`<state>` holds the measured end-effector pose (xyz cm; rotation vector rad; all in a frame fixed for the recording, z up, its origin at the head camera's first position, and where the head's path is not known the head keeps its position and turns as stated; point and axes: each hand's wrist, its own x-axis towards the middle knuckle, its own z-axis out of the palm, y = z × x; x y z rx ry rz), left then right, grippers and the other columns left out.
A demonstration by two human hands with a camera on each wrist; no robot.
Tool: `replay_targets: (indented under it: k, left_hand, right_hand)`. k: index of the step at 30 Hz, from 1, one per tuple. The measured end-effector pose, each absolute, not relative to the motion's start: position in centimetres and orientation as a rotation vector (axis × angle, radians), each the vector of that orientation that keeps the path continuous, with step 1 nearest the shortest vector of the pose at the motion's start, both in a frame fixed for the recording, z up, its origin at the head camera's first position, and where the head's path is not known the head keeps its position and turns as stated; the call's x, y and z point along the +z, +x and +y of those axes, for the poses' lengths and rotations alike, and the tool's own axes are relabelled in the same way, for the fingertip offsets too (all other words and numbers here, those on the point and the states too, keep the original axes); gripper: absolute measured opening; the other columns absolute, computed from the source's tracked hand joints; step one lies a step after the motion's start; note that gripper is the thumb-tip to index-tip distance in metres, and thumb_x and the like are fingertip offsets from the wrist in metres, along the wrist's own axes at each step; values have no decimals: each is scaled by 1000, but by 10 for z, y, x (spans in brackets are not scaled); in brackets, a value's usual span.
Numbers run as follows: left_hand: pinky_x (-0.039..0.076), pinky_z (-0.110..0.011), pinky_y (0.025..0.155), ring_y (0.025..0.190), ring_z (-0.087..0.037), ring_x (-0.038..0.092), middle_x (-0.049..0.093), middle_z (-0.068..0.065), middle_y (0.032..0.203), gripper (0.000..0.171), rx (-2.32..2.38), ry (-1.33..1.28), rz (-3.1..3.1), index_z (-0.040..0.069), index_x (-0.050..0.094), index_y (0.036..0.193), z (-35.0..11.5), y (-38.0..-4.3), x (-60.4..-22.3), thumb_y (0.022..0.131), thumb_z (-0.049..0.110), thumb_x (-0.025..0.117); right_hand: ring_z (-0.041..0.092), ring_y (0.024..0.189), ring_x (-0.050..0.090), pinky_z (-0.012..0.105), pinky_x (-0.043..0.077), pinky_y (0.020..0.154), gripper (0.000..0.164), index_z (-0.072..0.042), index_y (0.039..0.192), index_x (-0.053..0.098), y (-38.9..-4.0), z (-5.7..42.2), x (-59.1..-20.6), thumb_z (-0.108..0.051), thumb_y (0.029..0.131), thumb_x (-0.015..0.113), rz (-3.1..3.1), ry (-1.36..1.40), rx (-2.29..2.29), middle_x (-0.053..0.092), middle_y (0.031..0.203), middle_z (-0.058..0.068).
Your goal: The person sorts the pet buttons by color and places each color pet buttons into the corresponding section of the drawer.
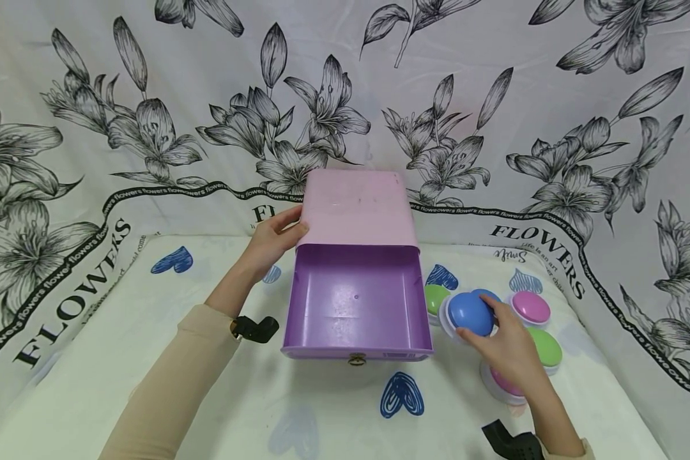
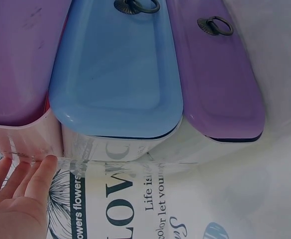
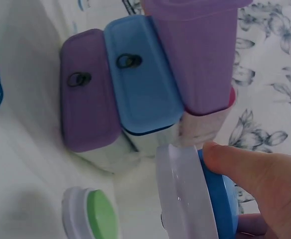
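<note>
A small drawer chest with a pink top [image 1: 356,207] stands in the middle, its purple top drawer [image 1: 356,300] pulled far out and bare inside. My left hand [image 1: 278,230] touches the left side of the pink casing; in the left wrist view its fingers [image 2: 41,181] lie nearly straight against the pink edge. To the right of the drawer, my right hand [image 1: 512,342] grips a round blue-topped piece with a white base [image 1: 470,313], tilted and partly over the others. The right wrist view shows the thumb pressed on its blue dome [image 3: 221,199].
More round domed pieces lie at the right: a green one [image 1: 435,299], a pink one [image 1: 531,307], another green one [image 1: 545,347] and others partly hidden by the hand. Below the pulled drawer, a blue drawer [image 2: 115,64] and a lower purple drawer [image 2: 220,74] are closed.
</note>
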<state>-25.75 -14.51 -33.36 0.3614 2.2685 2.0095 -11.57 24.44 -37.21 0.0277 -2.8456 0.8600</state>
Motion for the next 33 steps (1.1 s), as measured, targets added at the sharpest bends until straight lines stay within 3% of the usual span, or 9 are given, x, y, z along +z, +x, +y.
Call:
replay_targets:
  k: [14, 33]
  left_hand:
    - [38, -37, 106, 130, -22, 39, 34, -5, 146, 60, 2020, 360, 2262, 12, 34, 143, -144, -257, -334, 91, 28, 59]
    - [38, -37, 106, 130, -22, 39, 34, -6, 146, 60, 2019, 373, 2265, 11, 33, 143, -145, -257, -333, 91, 27, 58]
  right_hand:
    - [48, 114, 47, 61, 47, 84, 80, -3, 140, 32, -118, 240, -325, -34, 79, 73, -2779, 210, 926, 41, 134, 25]
    - [35, 113, 51, 53, 50, 86, 78, -6, 137, 38, -129, 198, -281, -24, 73, 79, -2700, 465, 888, 47, 130, 14]
